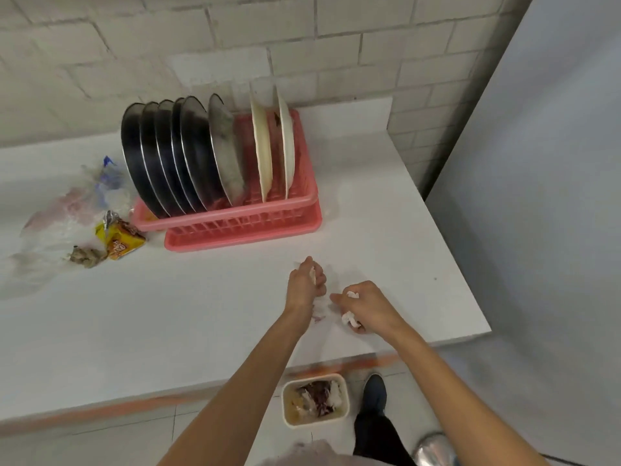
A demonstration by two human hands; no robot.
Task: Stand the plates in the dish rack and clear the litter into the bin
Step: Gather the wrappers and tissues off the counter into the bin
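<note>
1. Nearest, on the tiled floor against the front edge of the surface, stands a small cream bin (312, 423) with mixed scraps lying in it. A dark shoe (374, 393) is planted just to its right.
2. Both bare forearms reach forward over the white surface (168, 314), and the two hands sit close together near its right front part.
3. The left hand (305, 287) has its fingers curled tight round a white paper wad (312, 275), which shows at the top of the fist.
4. The right hand (364, 307) is curled round a crumpled white tissue (349, 319); bits of it poke out above and below the fingers.
5. Between the hands lies something faint and translucent, too blurred to tell what it is.
6. Further back at the left, more litter lies on the surface: a brownish scrap (85, 255), a yellow snack wrapper (121, 240) touching it, and behind them some clear plastic bags (74, 210).
7. Just right of the wrapper sits the pink dish rack (242, 227) on its matching tray.
8. In the rack, six dark metal plates (174, 153) stand on edge, packed together and leaning at the left end.
9. Two white plates (263, 146) stand upright toward the right end, a gap between them.
10. Behind everything rises a pale brick wall (201, 45).
</note>
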